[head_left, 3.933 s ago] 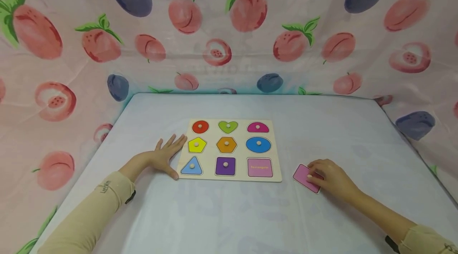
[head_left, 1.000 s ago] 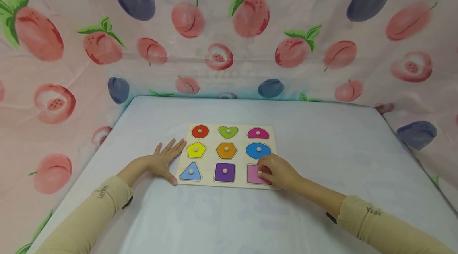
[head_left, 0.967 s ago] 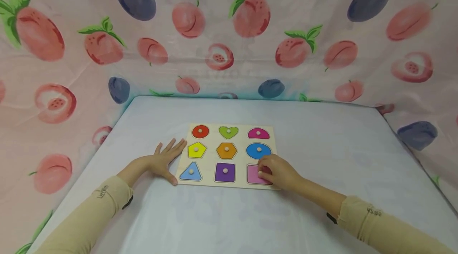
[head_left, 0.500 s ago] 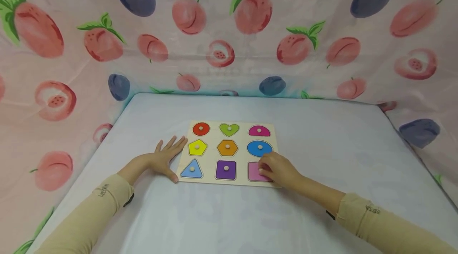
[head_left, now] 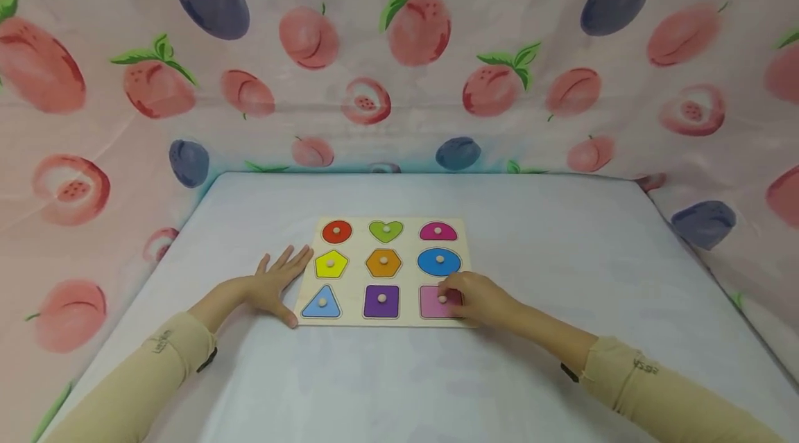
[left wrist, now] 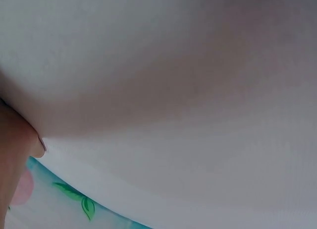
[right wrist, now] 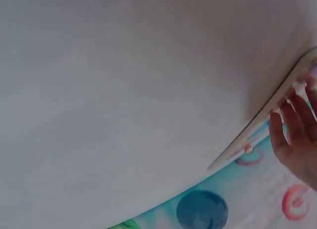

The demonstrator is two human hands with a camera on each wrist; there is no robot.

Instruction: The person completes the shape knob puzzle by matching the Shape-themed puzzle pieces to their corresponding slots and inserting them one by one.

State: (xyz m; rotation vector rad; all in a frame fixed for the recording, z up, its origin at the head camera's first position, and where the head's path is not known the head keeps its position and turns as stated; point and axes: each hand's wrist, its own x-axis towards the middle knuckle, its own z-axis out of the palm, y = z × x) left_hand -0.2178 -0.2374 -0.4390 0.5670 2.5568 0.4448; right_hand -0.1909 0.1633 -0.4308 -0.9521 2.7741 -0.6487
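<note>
A wooden peg puzzle board (head_left: 354, 283) lies flat in the head view, with several coloured shapes on it, each bearing a small round knob. My left hand (head_left: 270, 290) is spread at the board's left edge, fingertips and thumb against it. My right hand (head_left: 480, 299) is over the board's near right corner, at the pink rectangle piece (head_left: 429, 303), which sits in its slot. That piece's knob shows between the forefinger and thumb, which look parted from it. Relaxed fingers (right wrist: 297, 120) of the right hand show above the board in the right wrist view.
Beside the pink piece is a purple square (head_left: 373, 304), and behind it a blue oval (head_left: 431, 264). The board rests on a white-covered table (head_left: 349, 380). A fruit-print cloth (head_left: 368, 34) hangs behind and at both sides.
My right hand carried the pink rectangle from the table on the right into its slot on the board. Its fingers have since parted from the knob. The left hand has stayed at the board's edge.
</note>
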